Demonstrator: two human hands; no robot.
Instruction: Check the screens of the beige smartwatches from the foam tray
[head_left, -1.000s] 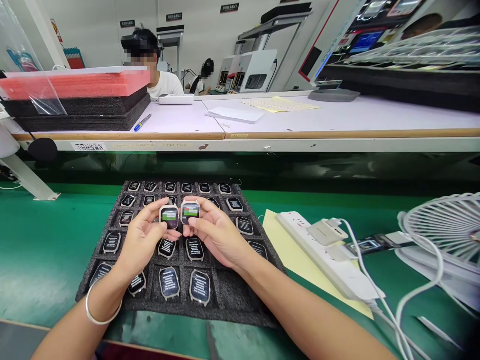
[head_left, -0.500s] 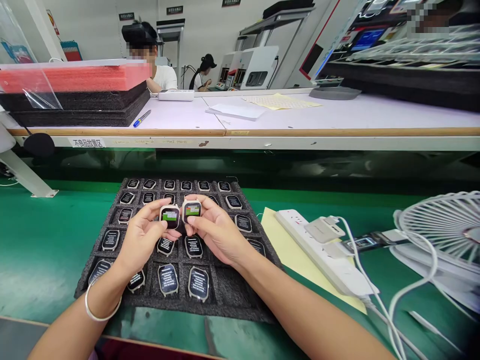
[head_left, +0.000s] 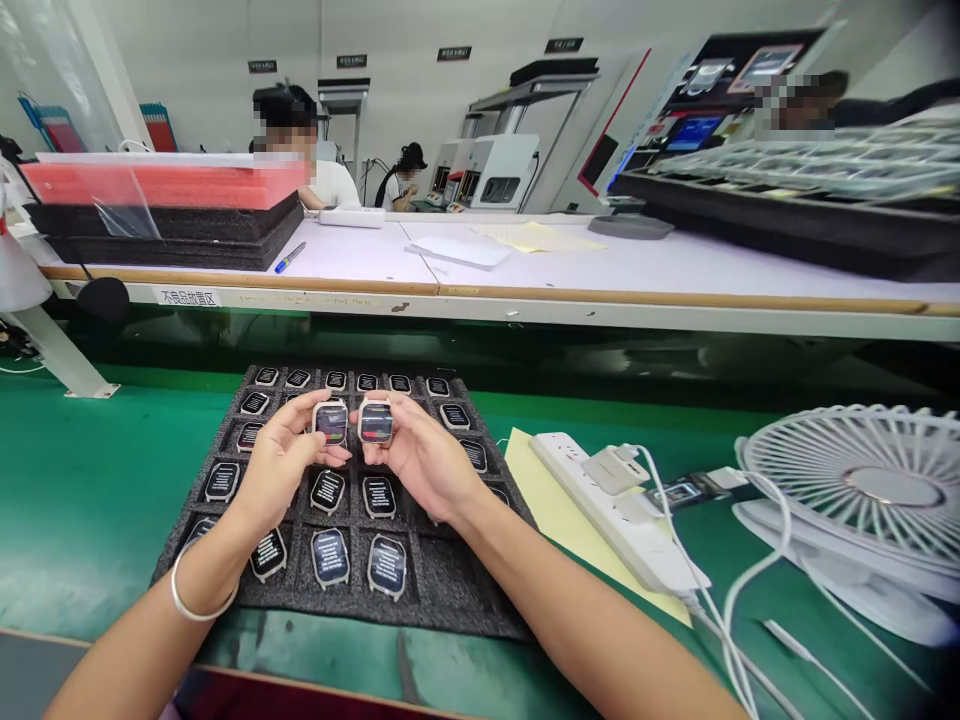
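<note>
My left hand [head_left: 281, 460] is closed on a strapless smartwatch [head_left: 331, 421], its thumb at the lower left of the lit screen. Beside it, my right hand [head_left: 431, 455] grips a second smartwatch [head_left: 376, 421] by its right side and lower edge. Both screens face me and show coloured bars near the bottom. Below the hands lies a black foam tray [head_left: 300, 592], whose pockets hold several more watches with white text on dark screens, such as a front-row watch [head_left: 387, 566]. My hands and forearms hide part of the tray.
Right of the tray are a yellow sheet [head_left: 525, 470], a white power strip [head_left: 615, 510] with cables and a white fan [head_left: 862, 500]. A raised shelf [head_left: 465, 300] crosses behind, bearing foam stacks [head_left: 165, 230] and a pen [head_left: 290, 257]. Other people sit beyond it.
The displays on both held watches have changed from green blocks to darker screens with coloured bars low down. My right thumb has moved off its screen. The camera view has shifted slightly.
</note>
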